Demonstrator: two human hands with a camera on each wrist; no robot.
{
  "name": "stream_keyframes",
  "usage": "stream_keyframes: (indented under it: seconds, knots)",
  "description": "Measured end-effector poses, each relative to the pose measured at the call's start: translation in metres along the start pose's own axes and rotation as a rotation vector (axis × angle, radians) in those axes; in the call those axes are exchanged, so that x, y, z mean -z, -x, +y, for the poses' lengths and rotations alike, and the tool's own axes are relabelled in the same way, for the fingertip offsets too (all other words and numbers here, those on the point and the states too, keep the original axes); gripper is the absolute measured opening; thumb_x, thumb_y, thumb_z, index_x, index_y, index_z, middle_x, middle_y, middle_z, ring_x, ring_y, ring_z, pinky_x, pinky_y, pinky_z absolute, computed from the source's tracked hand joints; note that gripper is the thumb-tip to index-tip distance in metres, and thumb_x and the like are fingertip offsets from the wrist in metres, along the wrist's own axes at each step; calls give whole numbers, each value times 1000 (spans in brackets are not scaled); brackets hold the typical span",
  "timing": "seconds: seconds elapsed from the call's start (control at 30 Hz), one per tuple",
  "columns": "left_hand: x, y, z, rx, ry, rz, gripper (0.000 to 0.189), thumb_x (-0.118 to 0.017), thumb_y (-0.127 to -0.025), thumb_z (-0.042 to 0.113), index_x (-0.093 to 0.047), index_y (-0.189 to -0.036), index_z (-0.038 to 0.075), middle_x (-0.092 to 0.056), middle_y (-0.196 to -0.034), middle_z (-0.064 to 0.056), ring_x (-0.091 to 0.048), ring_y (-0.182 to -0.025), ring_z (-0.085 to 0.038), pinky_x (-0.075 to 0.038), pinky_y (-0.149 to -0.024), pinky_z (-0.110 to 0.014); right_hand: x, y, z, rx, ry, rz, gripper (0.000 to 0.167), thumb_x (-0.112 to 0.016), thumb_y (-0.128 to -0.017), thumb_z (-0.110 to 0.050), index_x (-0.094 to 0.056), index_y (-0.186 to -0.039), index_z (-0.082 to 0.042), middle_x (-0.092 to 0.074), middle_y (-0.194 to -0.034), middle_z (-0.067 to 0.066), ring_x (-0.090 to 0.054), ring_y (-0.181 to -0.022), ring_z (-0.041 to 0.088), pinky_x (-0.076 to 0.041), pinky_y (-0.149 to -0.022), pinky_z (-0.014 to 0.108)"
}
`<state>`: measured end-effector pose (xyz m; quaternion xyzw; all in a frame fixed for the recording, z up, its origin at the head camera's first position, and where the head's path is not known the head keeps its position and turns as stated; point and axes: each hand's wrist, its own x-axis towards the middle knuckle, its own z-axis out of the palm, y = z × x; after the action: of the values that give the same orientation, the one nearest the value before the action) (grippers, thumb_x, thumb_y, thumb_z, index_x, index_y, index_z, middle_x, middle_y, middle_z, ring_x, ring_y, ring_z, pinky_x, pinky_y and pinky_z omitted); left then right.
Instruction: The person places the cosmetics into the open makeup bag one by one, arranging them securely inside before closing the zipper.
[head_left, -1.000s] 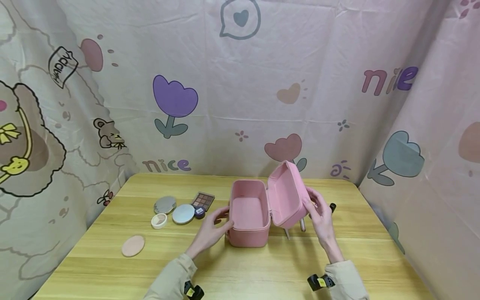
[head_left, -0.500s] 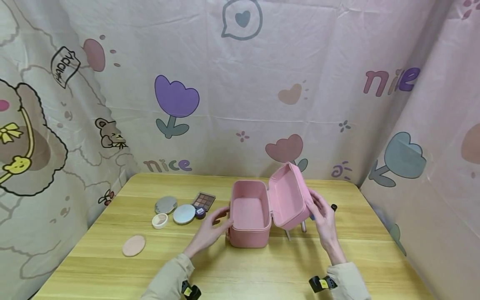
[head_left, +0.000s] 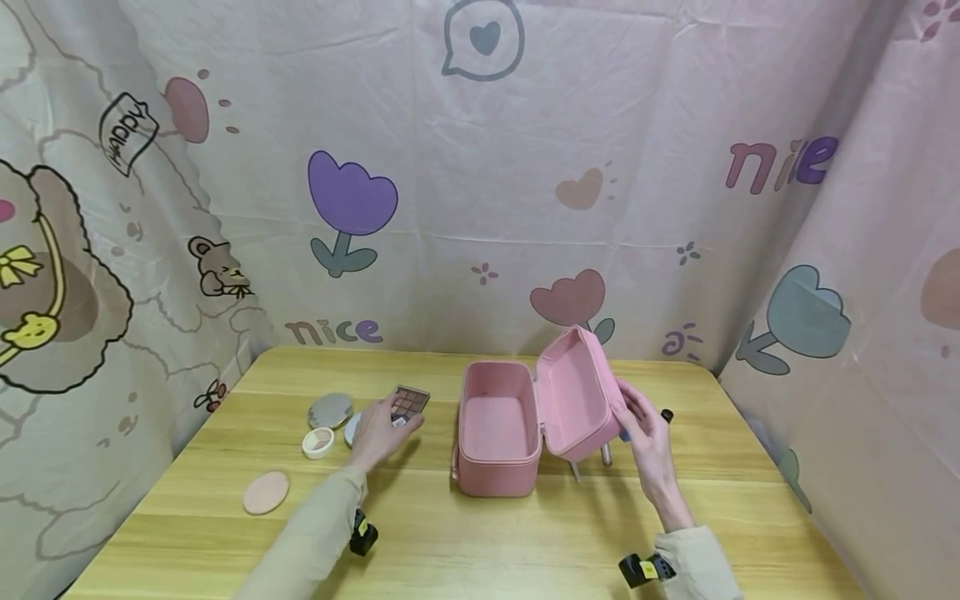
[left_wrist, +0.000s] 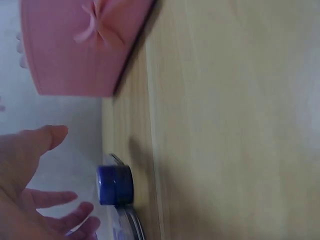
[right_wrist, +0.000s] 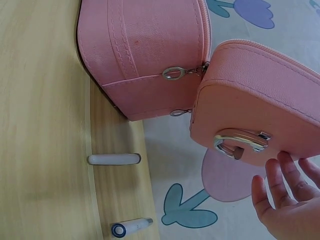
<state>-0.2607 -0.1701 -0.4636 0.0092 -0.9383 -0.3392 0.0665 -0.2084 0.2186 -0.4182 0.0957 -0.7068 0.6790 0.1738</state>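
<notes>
A pink vanity case (head_left: 498, 477) stands on the table with its lid (head_left: 576, 396) swung out to the right; the part of the inside that shows holds nothing. My right hand (head_left: 649, 437) rests its fingers against the lid's outer face, beside the metal-trimmed handle (right_wrist: 240, 142). Left of the case, my left hand (head_left: 381, 435) hovers over a small dark blue jar (left_wrist: 115, 185), thumb and fingers spread apart and touching nothing visible. An eyeshadow palette (head_left: 412, 401) lies just beyond this hand. The hand partly covers a round silvery compact (head_left: 352, 429).
Farther left lie a grey round compact (head_left: 330, 409), a small round pan with several colours (head_left: 318, 442) and a pale oval puff (head_left: 266, 492). Two slim tubes, one white (right_wrist: 114, 159) and one with a blue-ringed end (right_wrist: 131, 227), lie right of the case. Printed curtains surround the table.
My left hand has left the case's left side and moved left to the blue jar. The right hand stays at the lid, which has hardly moved.
</notes>
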Motion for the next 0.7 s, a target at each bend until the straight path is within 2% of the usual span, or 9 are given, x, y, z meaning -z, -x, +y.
stream_keyframes:
  seconds: [0.13, 0.33, 0.53, 0.7]
  knots:
    - [-2, -10, -2, 63, -151, -6, 84, -71, -87, 50, -45, -145, -6, -48, -136, -39, -48, -124, -53, -39, -107, -63, 1, 0, 0, -8, 10, 3, 46, -51, -104, -11, -43, -146, 8, -63, -121, -18, -60, -112, -5, -50, -95, 9]
    - [-9, -23, -6, 132, -326, -2, 86, -71, -82, 60, -53, -127, -11, -50, -123, -42, -47, -116, -56, -36, -106, -64, 0, 1, -1, 1, 1, -2, 46, -51, -104, -10, -43, -145, 8, -63, -121, -19, -60, -112, -5, -49, -96, 9]
    - [-13, -29, -13, 153, -383, -10, 87, -71, -80, 64, -57, -120, -12, -54, -121, -41, -48, -110, -52, -37, -101, -61, -1, 2, -1, 4, 9, -3, 45, -50, -104, -9, -45, -145, 7, -63, -123, -20, -60, -113, -6, -49, -96, 9]
    - [-16, -33, -14, 170, -389, -21, 84, -72, -80, 61, -57, -119, -12, -54, -123, -40, -48, -112, -52, -36, -104, -61, 0, 1, -1, -1, 16, 0, 45, -50, -104, -9, -45, -145, 6, -62, -123, -21, -59, -114, -6, -49, -96, 9]
